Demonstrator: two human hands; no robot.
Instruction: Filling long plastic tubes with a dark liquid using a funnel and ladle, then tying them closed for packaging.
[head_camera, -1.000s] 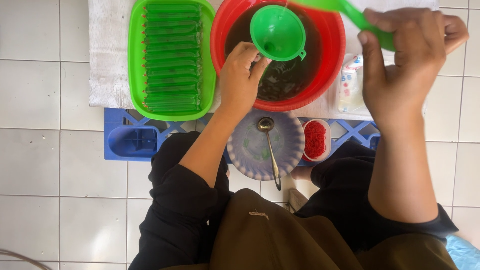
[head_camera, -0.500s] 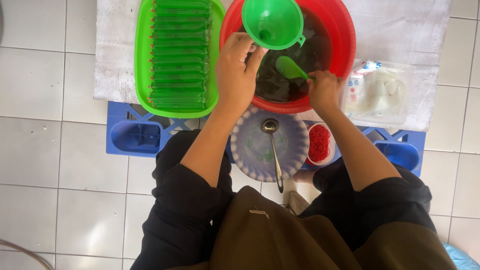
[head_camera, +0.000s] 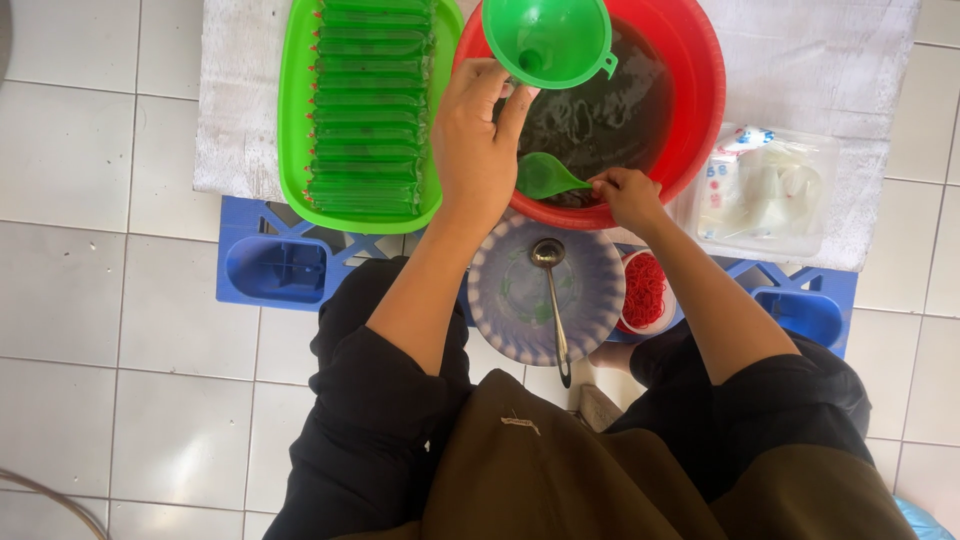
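Left hand (head_camera: 478, 150) grips green funnel (head_camera: 548, 40) over red basin (head_camera: 690, 90), 12 o'clock. Right hand (head_camera: 628, 195) pinches green scoop (head_camera: 545, 176) inside. Clear packets (head_camera: 765, 190) at 2 o'clock; green tray (head_camera: 295, 120) at 10.

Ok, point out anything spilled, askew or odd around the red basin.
Nothing stands out. The red basin holds its dark liquid with no spill visible on the white cloth, and the filled green packets lie stacked evenly in the green tray.

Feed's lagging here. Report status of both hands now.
Left hand grips green plastic funnel over round red plastic basin. Right hand holds green plastic scoop, dipped in dark liquid. Nothing obstructing.
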